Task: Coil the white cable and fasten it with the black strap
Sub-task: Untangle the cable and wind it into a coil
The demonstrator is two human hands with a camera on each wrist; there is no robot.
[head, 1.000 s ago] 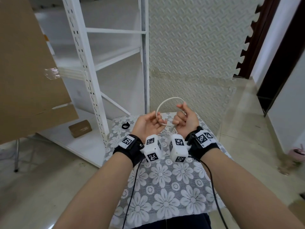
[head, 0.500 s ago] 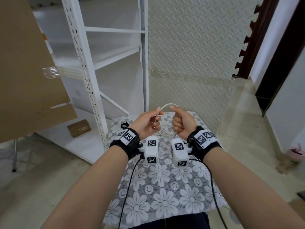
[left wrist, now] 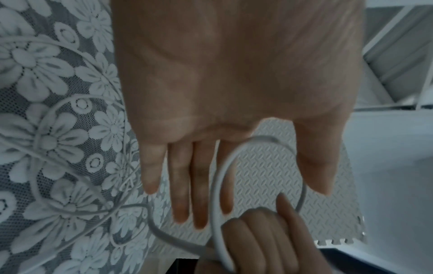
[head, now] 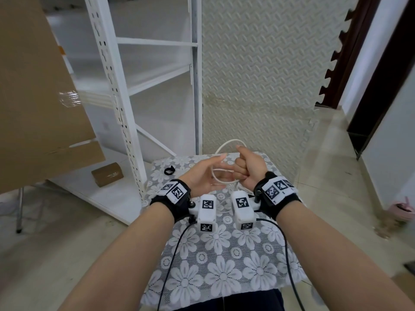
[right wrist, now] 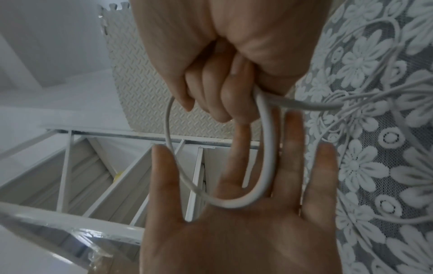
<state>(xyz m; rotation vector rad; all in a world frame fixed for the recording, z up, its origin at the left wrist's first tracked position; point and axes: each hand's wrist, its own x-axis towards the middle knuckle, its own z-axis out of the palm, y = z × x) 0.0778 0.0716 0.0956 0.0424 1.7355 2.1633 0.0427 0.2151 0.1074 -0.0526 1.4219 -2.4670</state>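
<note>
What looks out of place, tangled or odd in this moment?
Nothing stands out. The right hand grips one loop of white cable, the left hand is open beside it, slack lies on the lace cloth, and the black strap waits apart.

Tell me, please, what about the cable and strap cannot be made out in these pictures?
- White cable ends: hidden in all views, inside the right hand and among loose turns on the lace cloth.
- Loop count: unclear in the head view, wrist views blurred.
- Black strap: too small in the head view to show its fastening.
</note>
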